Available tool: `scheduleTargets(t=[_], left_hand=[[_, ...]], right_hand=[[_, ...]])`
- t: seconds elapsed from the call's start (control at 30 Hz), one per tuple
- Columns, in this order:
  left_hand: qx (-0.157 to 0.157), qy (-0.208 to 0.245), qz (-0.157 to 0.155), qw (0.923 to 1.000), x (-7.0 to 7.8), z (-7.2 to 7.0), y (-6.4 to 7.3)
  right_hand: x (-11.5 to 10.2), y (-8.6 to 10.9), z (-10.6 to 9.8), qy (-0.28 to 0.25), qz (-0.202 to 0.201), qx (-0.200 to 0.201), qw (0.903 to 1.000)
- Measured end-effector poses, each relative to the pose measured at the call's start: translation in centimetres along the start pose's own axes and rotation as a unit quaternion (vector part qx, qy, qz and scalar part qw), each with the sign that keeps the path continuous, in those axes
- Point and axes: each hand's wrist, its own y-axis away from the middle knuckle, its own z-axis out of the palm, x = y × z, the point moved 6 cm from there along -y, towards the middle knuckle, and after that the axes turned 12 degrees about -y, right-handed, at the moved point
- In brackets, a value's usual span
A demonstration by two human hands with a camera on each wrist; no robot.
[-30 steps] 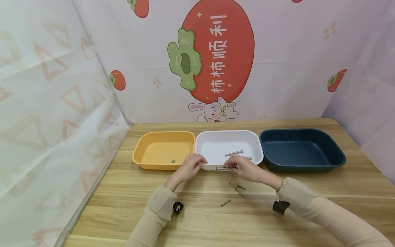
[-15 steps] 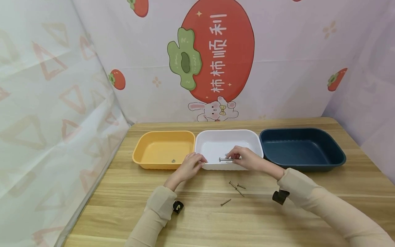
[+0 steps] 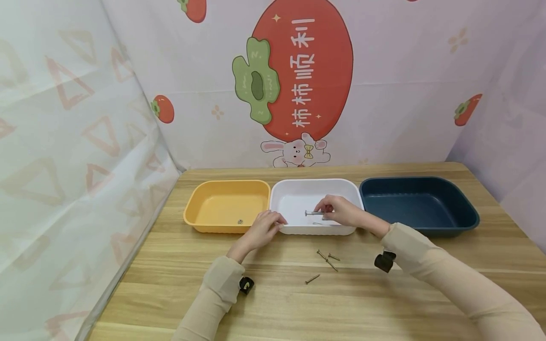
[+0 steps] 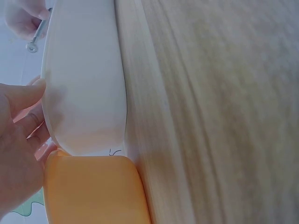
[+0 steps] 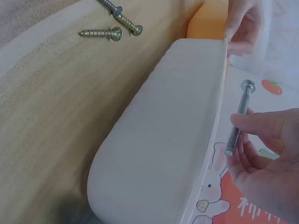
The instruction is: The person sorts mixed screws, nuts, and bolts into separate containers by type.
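My right hand pinches a silver bolt between thumb and fingers, over the white tray. The bolt's round head points left in the head view, and its threaded end shows in the right wrist view. Inside the tray, other bolts are partly hidden by the right hand. My left hand grips the tray's near left corner, with the thumb outside the rim and the fingers over it. On the table in front of the tray lie several brownish screws, one of them apart from the others.
To the left of the white tray stands a yellow tray with a small metal nut in it. A dark blue tray stands to the right. All are in a row on the wooden table, before a printed cloth backdrop.
My right hand has moved from the white tray's front rim away from me, over the tray, with the bolt still pinched. The left hand keeps its place on the rim.
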Motion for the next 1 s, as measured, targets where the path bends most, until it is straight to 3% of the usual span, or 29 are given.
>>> scheduleTargets(t=[0.6,1.0], left_hand=[[0.000,0.002,-0.004,1.0000,0.0,0.1,0.0],[0.003,-0.001,0.000,1.0000,-0.1,0.2,0.0]], right_hand=[[1.5,-1.0,-0.4,0.007,0.054,-0.017,0.9984],[2.6,-0.8,-0.4,-0.023,0.055,0.003,0.9982]])
